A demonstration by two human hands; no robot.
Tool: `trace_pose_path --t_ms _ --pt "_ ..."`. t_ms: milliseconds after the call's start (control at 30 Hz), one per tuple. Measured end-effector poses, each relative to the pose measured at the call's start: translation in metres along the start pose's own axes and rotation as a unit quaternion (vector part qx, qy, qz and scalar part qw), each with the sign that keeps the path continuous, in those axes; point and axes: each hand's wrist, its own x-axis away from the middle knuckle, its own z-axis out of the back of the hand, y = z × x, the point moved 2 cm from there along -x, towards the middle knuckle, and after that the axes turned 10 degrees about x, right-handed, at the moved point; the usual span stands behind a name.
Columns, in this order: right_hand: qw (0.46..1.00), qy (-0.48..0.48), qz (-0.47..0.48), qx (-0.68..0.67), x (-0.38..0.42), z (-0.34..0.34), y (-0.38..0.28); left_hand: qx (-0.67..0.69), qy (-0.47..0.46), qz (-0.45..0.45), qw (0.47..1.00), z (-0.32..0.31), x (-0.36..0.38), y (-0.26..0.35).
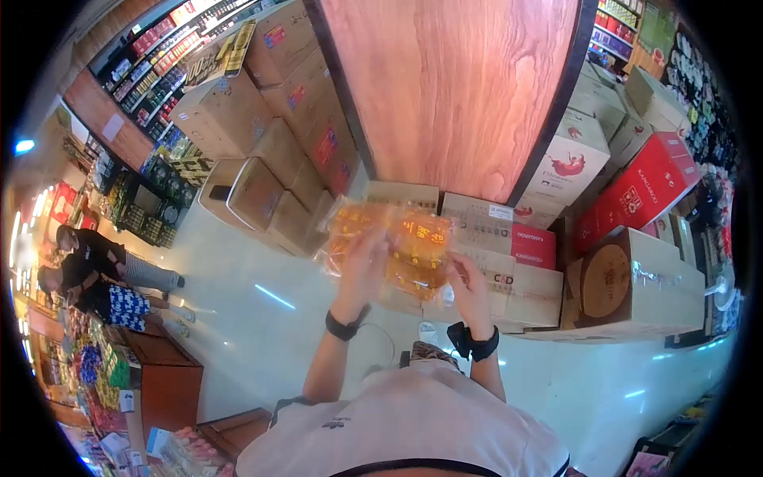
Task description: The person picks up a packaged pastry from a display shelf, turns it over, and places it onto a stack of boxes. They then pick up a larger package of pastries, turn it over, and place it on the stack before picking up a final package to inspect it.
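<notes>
An orange-gold clear plastic packet [420,253] with shiny printed characters is held up in front of my chest. My left hand [362,269] is closed on its left side, the back of the hand towards me and the fingers partly hidden against the crinkled wrap. At the lower right edge, my right hand [472,292] pinches the plastic between thumb and fingers. More orange film spreads out to the left, behind my left hand. Both wrists wear dark bands, and a small black device sits on the right one.
Cardboard cartons [318,135] are stacked at the left of a wood-grain panel [449,87]. More cartons [528,294] stand low behind the packet, with a red box [636,183] at right. Two people [103,270] are at the far left, near a brown counter [171,385].
</notes>
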Motion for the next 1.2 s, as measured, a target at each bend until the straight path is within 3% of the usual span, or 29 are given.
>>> trace_pose_path --t_ms 133,233,333,433,533,600,633,667,700,733,800,833,867,967,1033,1067,1167,1200 --pt "0.999 0.003 0.013 0.048 -0.031 0.006 0.007 -0.144 -0.006 0.006 0.99 -0.012 -0.023 -0.014" --pt "0.989 -0.037 -0.004 0.145 -0.043 0.011 0.012 -0.157 -0.015 0.004 0.987 -0.014 -0.027 -0.03" --pt "0.995 -0.02 -0.004 0.103 -0.052 0.01 0.041 -0.242 -0.003 0.009 0.97 -0.017 -0.021 -0.036" --pt "0.997 -0.04 -0.044 0.049 -0.062 0.019 0.039 -0.218 0.014 0.044 0.975 -0.021 -0.021 -0.032" --pt "0.998 -0.035 -0.04 0.045 -0.067 0.028 0.039 -0.084 0.032 0.121 0.989 -0.019 -0.019 -0.014" --pt "0.992 -0.054 -0.078 0.077 -0.066 0.036 0.038 -0.055 0.077 0.107 0.99 -0.015 -0.001 -0.027" --pt "0.997 -0.019 -0.073 0.019 -0.063 0.032 0.069 -0.12 0.075 0.083 0.986 -0.011 0.005 -0.026" --pt "0.995 -0.046 -0.087 -0.031 -0.066 0.036 0.033 -0.147 0.064 0.049 0.986 -0.005 0.003 -0.009" --pt "0.996 -0.033 -0.077 -0.026 -0.062 0.033 0.027 -0.1 0.123 0.045 0.986 -0.003 0.007 0.0" --pt "0.996 -0.058 -0.056 -0.033 -0.058 0.029 0.027 -0.202 0.136 0.018 0.97 0.002 0.021 -0.007" --pt "0.994 -0.1 0.029 -0.039 -0.041 0.006 0.025 -0.167 0.19 0.041 0.967 0.016 0.033 0.0" --pt "0.981 -0.18 -0.018 -0.065 -0.025 0.004 -0.013 -0.164 0.203 0.044 0.964 0.022 0.036 0.011" --pt "0.964 -0.259 0.037 -0.047 -0.03 0.0 0.059 -0.16 0.225 0.059 0.959 0.019 0.034 0.015" --pt "0.939 -0.324 0.116 0.02 -0.001 -0.013 0.003 -0.138 0.282 0.093 0.945 0.025 0.064 0.031" --pt "0.935 -0.328 0.136 -0.018 0.0 -0.02 -0.01 -0.14 0.312 0.12 0.932 0.033 0.085 0.043" --pt "0.932 -0.331 0.144 -0.037 0.003 -0.024 -0.016 -0.149 0.331 0.141 0.921 0.037 0.096 0.056" --pt "0.927 -0.363 0.006 -0.096 0.013 -0.035 -0.031 -0.214 0.362 0.121 0.899 0.046 0.142 0.073" --pt "0.92 -0.366 0.04 -0.138 0.022 -0.042 -0.029 -0.207 0.385 0.122 0.891 0.048 0.158 0.083"
